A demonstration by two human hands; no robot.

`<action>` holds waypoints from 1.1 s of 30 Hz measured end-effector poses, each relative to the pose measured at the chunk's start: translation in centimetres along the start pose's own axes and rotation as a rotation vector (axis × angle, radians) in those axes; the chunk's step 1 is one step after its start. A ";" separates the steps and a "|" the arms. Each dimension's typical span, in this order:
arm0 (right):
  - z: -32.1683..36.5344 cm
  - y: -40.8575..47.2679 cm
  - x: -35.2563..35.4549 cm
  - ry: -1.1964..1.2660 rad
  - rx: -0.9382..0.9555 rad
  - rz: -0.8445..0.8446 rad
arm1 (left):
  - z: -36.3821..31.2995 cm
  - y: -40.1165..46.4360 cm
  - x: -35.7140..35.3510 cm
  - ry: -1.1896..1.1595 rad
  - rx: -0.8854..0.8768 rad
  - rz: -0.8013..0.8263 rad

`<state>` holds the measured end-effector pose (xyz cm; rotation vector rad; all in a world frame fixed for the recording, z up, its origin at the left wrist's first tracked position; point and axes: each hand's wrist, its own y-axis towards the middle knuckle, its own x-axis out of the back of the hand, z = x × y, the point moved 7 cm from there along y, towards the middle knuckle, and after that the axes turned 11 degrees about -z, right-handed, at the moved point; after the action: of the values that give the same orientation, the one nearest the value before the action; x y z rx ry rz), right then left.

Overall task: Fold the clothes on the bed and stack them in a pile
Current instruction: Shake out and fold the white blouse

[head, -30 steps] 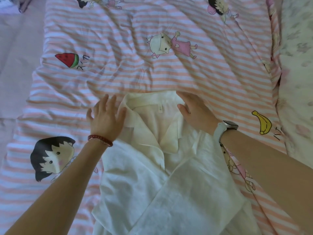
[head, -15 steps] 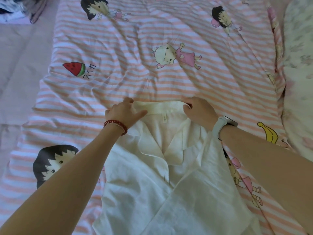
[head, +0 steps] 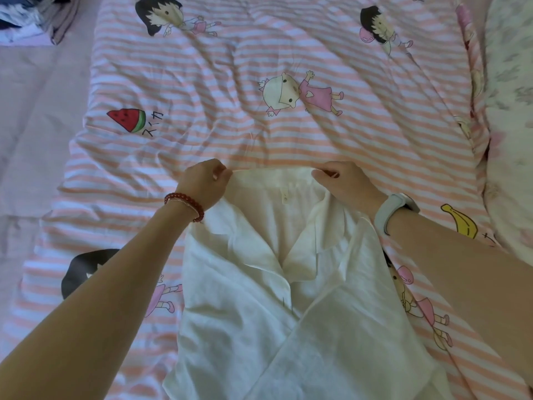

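Pinching the far edge of a white shirt (head: 288, 298) between thumb and fingertips, the left hand (head: 203, 183) and the right hand (head: 346, 183) each grip one end of its collar, holding the cloth taut between them. The shirt lies face up on a pink-striped quilt (head: 288, 134) printed with cartoon children, a watermelon slice and a banana, its sides folded inward and overlapping near the person. A red bead bracelet (head: 186, 203) circles the left wrist; a pale watch (head: 393, 210) sits on the right. A heap of other clothes (head: 34, 18) rests at the far left corner, well apart from the shirt.
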<state>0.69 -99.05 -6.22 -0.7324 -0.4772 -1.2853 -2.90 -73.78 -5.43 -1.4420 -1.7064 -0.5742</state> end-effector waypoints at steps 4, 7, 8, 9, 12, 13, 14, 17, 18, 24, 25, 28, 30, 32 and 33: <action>-1.0 -0.1 -0.3 0.175 -0.158 0.206 | 2.0 -1.3 -1.5 -0.651 0.341 0.316; -1.2 -0.3 0.1 0.210 -0.116 0.314 | 3.5 -2.0 -1.7 -0.789 0.403 0.451; -1.2 -0.5 0.2 0.158 -0.065 0.348 | 3.6 -2.2 -1.9 -0.756 0.363 0.510; -1.2 -0.7 0.1 0.090 -0.020 0.374 | 3.6 -2.4 -2.2 -0.693 0.315 0.559; -1.9 -1.0 -0.3 -0.079 0.050 0.356 | 3.9 -2.6 -2.6 -0.456 0.193 0.516; -2.0 -1.1 -0.4 -0.124 0.072 0.325 | 3.8 -2.3 -2.6 -0.407 0.163 0.447; -1.9 -1.2 -0.4 -0.169 0.100 0.285 | 3.6 -2.1 -2.5 -0.380 0.142 0.370; -1.4 -1.8 0.0 -0.235 0.161 0.147 | 2.8 -1.8 -1.9 -0.312 0.054 0.186; -1.1 -2.1 0.3 -0.273 0.190 0.108 | 2.4 -1.9 -1.7 -0.267 0.010 0.153; 1.5 -6.0 3.3 -0.376 0.380 -0.199 | -0.1 -4.9 1.8 -0.065 -0.236 -0.084; 2.2 -7.2 3.9 -0.362 0.428 -0.257 | -0.6 -6.1 2.9 -0.051 -0.285 -0.153; 3.9 -12.2 5.1 -0.344 0.580 -0.356 | -1.8 -11.4 5.6 0.024 -0.446 -0.312; 4.2 -15.8 5.2 -0.345 0.638 -0.361 | -2.4 -15.7 6.7 0.066 -0.526 -0.365; 3.9 -19.2 5.2 -0.345 0.644 -0.337 | -2.4 -20.2 7.1 0.072 -0.576 -0.401; 3.6 -20.9 5.2 -0.351 0.638 -0.321 | -2.2 -22.4 7.0 0.058 -0.595 -0.404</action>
<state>-18.01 -102.35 4.47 -0.3398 -1.2628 -1.1964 -23.84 -76.80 5.01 -1.4431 -1.8799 -1.4247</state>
